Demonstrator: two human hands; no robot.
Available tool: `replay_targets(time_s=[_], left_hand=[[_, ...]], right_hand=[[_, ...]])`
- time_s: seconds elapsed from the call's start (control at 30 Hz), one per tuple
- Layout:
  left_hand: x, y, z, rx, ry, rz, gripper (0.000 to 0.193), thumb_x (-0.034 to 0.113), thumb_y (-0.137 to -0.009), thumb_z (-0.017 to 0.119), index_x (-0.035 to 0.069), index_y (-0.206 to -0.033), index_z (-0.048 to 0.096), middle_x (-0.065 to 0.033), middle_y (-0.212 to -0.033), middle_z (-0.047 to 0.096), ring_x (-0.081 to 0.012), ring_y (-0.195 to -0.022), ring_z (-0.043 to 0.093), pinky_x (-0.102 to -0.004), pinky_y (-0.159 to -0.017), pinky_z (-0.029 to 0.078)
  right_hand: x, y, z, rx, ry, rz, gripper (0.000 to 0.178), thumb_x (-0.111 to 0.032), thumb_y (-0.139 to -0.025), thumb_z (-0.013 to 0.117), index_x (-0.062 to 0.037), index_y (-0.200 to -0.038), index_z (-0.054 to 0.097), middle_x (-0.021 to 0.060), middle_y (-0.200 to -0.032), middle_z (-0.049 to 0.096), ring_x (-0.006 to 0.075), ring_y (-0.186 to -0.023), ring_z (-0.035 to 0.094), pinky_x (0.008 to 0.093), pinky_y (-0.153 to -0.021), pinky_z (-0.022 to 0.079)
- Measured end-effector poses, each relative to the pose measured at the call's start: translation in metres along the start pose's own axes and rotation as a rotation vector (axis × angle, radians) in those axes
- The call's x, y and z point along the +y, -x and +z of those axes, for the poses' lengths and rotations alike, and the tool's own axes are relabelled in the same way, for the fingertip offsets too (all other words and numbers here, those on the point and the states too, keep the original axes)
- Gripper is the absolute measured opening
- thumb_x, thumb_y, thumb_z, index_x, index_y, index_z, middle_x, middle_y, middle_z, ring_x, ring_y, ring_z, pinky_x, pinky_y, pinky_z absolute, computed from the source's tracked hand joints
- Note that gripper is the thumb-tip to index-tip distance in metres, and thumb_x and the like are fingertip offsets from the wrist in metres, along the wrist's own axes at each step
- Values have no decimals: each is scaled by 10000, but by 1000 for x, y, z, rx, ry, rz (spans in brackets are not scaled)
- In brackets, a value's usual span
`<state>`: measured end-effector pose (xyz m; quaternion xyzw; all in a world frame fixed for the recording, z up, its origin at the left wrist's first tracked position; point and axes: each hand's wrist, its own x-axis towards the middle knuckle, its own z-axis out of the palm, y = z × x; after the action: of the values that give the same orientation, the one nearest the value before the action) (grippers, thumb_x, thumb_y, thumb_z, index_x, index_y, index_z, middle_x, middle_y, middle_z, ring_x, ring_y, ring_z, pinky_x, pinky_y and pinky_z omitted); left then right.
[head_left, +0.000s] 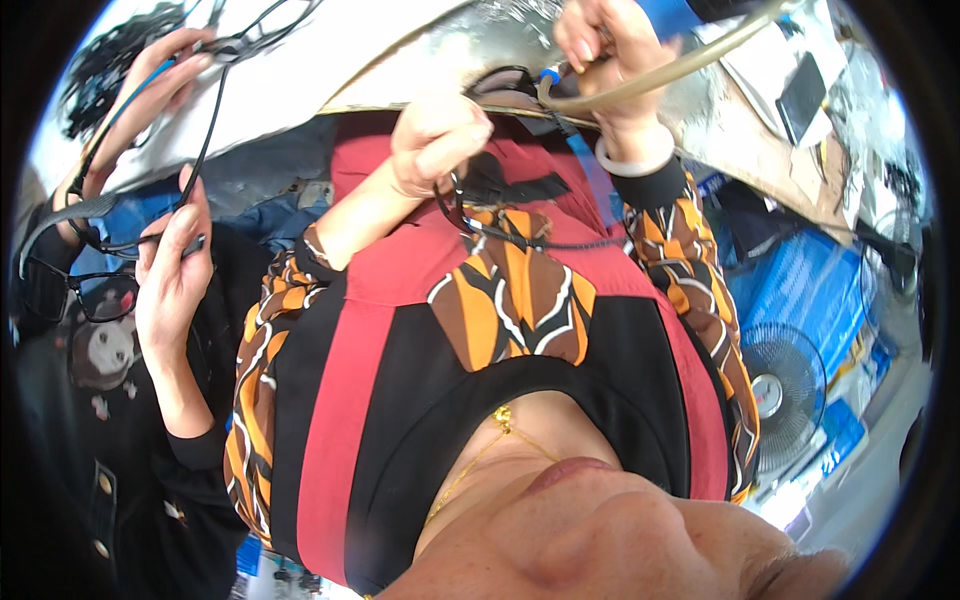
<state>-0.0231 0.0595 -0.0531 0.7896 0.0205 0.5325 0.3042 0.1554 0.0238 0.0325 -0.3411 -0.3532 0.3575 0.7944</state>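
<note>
My left hand is closed in front of my red apron. From under its fingers hangs a thin black frame piece, which looks like part of a pair of eyeglasses; a dark slender strip runs on to the right. My right hand, wearing a pale bangle, is raised over the table edge with fingers curled. A beige hose with a blue fitting crosses that hand, and a blue cylindrical thing is beside it. Motion blur hides what exactly the right fingers grip.
At left, a co-worker's hands handle black eyeglasses. More black frames lie on the white table. Dark-lensed glasses lie near its edge. A phone-like dark slab is at right, above a fan.
</note>
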Motion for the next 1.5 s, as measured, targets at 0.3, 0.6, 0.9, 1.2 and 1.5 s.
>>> replay_targets(time_s=[0.3,0.6,0.9,1.2,1.5], left_hand=[[-3,1,-51,149,-213,18,584,505,-852,756,14,-1142,632,-123,-1087,538,-261,-978,581,-392,-849,492],[53,2,-157,45,-794,170,489,462,-800,861,92,-1061,677,-67,-984,563,-245,-894,577,-389,-788,470],[75,-8,-206,-262,-1123,20,442,359,-749,898,125,-1058,686,-49,-1023,600,-263,-903,603,-392,-795,480],[-32,-8,-160,-159,-1077,-205,522,346,-783,868,131,-1209,656,-69,-1161,644,-288,-1007,628,-419,-897,486],[-37,-18,-169,-196,-1106,-354,620,447,-817,808,98,-1293,618,-95,-1119,647,-300,-989,626,-421,-898,470]], right_hand=[[-45,33,-43,-139,-130,220,554,-226,-1026,641,-91,-1481,356,42,-875,472,107,-582,452,257,-497,392],[-76,-27,-168,355,678,57,639,-238,-1001,712,5,-1500,395,131,-1207,617,195,-989,596,359,-891,501],[-71,0,-134,296,1418,-666,675,-177,-973,730,8,-1530,396,224,-1570,367,329,-1406,453,453,-1145,419],[-57,15,-111,97,1231,-456,464,-54,-991,664,-4,-1432,529,187,-1554,438,295,-1330,547,405,-1071,482],[-8,-51,-30,-462,1169,-297,361,-7,-943,652,-42,-1302,635,165,-1380,617,269,-1175,661,352,-959,546]])
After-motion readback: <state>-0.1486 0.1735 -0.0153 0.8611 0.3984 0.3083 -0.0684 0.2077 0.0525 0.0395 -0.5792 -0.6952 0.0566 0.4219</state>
